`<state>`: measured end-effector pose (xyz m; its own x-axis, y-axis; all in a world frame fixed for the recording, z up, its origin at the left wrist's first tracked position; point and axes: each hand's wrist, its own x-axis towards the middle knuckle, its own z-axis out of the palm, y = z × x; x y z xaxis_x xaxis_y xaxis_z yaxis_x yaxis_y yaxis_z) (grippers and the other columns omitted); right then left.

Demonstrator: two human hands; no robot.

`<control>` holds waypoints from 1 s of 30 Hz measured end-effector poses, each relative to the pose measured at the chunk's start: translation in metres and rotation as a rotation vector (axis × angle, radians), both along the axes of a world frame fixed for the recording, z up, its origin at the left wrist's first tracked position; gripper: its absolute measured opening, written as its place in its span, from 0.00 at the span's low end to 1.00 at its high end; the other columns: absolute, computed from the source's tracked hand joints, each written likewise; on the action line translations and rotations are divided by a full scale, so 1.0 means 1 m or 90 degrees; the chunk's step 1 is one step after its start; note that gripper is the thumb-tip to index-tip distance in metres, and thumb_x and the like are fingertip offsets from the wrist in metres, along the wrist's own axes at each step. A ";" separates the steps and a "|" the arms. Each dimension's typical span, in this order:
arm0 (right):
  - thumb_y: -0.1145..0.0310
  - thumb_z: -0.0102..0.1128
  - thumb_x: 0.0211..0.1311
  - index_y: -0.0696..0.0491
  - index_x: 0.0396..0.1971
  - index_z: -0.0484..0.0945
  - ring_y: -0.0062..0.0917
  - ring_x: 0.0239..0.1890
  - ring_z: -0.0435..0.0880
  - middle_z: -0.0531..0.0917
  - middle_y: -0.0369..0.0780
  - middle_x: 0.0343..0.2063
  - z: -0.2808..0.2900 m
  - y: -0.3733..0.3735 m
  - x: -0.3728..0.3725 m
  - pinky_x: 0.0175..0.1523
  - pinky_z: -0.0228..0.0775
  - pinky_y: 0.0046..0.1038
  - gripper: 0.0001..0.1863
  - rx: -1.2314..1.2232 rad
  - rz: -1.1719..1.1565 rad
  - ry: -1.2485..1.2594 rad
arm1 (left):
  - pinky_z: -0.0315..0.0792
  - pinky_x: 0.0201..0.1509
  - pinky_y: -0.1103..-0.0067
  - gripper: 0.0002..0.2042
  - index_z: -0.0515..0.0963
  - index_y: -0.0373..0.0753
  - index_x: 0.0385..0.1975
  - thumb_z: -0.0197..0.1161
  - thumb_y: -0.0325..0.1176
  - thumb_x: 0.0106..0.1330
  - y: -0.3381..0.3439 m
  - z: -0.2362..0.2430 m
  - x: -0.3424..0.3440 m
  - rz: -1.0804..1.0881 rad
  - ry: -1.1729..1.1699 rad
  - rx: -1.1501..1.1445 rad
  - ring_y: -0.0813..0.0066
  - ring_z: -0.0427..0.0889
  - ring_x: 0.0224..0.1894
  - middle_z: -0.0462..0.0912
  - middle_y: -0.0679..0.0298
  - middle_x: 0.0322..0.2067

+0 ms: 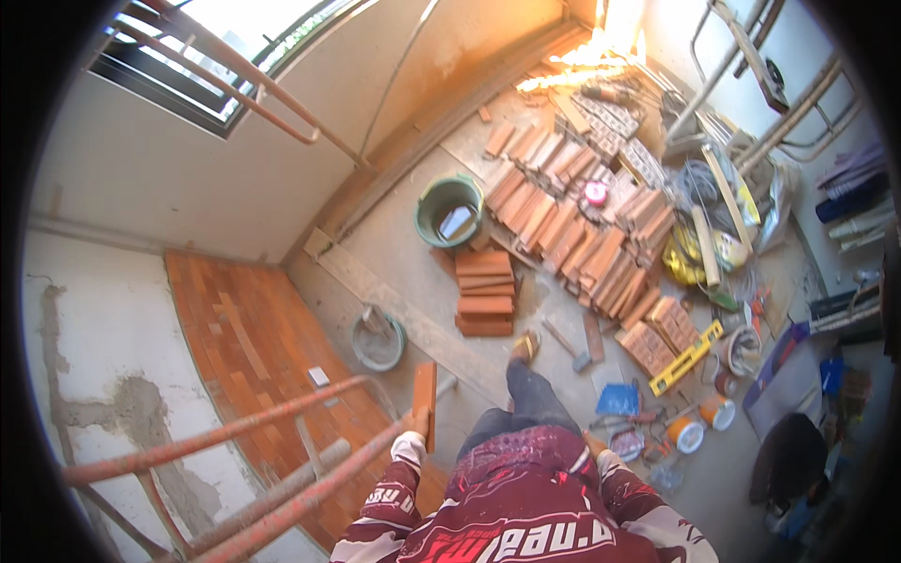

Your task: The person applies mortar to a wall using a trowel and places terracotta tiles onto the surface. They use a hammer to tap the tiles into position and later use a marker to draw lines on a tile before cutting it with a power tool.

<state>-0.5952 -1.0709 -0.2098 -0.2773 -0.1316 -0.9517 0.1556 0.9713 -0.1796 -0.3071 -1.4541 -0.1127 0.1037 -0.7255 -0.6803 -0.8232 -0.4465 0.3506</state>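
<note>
We are viewing a bright scene: daylight is whitening the dark-framed rectangular glass window point(258, 28), glare is washing out the far corner point(599, 64), and fisheye distortion is bending edges near the black rim.

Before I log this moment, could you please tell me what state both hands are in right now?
Left hand: closed, holding a flat reddish-brown piece.
Right hand: partly hidden; open or closed cannot be told.

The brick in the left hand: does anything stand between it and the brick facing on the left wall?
Yes, partly. Bars of the red frame, left of the brick and the left hand, cross in front of the facing's lower part in the picture. Its upper part shows uncovered.
</note>
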 end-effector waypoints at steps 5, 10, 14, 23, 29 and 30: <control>0.35 0.42 0.67 0.61 0.48 0.79 0.43 0.52 0.80 0.82 0.56 0.44 -0.053 -0.137 -0.058 0.57 0.69 0.37 0.40 -0.024 0.203 0.023 | 0.72 0.49 0.64 0.32 0.82 0.27 0.37 0.58 0.57 0.50 -0.059 -0.036 0.005 0.074 -0.111 0.015 0.47 0.83 0.44 0.84 0.41 0.35; 0.52 0.54 0.67 0.54 0.41 0.81 0.24 0.29 0.81 0.82 0.38 0.29 -0.052 -0.242 -0.150 0.33 0.73 0.29 0.19 -0.316 -0.083 0.235 | 0.72 0.48 0.65 0.34 0.80 0.22 0.38 0.59 0.56 0.49 -0.138 -0.034 -0.011 0.185 -0.071 -0.005 0.49 0.83 0.41 0.83 0.39 0.35; 0.56 0.57 0.65 0.53 0.46 0.78 0.21 0.28 0.80 0.80 0.33 0.32 -0.030 -0.320 -0.216 0.28 0.70 0.24 0.18 -0.291 -0.274 0.194 | 0.72 0.38 0.65 0.30 0.79 0.24 0.37 0.61 0.52 0.48 -0.201 -0.034 -0.035 0.368 0.009 0.011 0.57 0.79 0.31 0.81 0.49 0.31; 0.56 0.61 0.62 0.54 0.51 0.77 0.28 0.37 0.84 0.84 0.41 0.38 -0.078 -0.460 -0.226 0.38 0.77 0.32 0.22 -0.150 -0.384 0.254 | 0.73 0.34 0.63 0.29 0.78 0.29 0.41 0.62 0.50 0.47 -0.459 -0.085 -0.066 0.351 0.015 0.106 0.58 0.78 0.30 0.79 0.53 0.33; 0.58 0.64 0.56 0.57 0.50 0.79 0.42 0.53 0.79 0.82 0.50 0.49 -0.033 -0.517 -0.119 0.59 0.69 0.36 0.24 0.102 -0.208 0.383 | 0.71 0.37 0.63 0.28 0.78 0.29 0.40 0.59 0.51 0.50 -0.682 -0.098 -0.105 0.110 -0.072 0.147 0.60 0.76 0.34 0.77 0.53 0.35; 0.58 0.64 0.56 0.57 0.50 0.79 0.42 0.53 0.80 0.82 0.50 0.48 -0.028 -0.530 -0.100 0.59 0.69 0.37 0.24 0.102 -0.246 0.349 | 0.70 0.37 0.63 0.28 0.78 0.29 0.40 0.59 0.51 0.50 -0.712 -0.099 -0.117 0.086 -0.059 0.162 0.60 0.76 0.34 0.77 0.53 0.35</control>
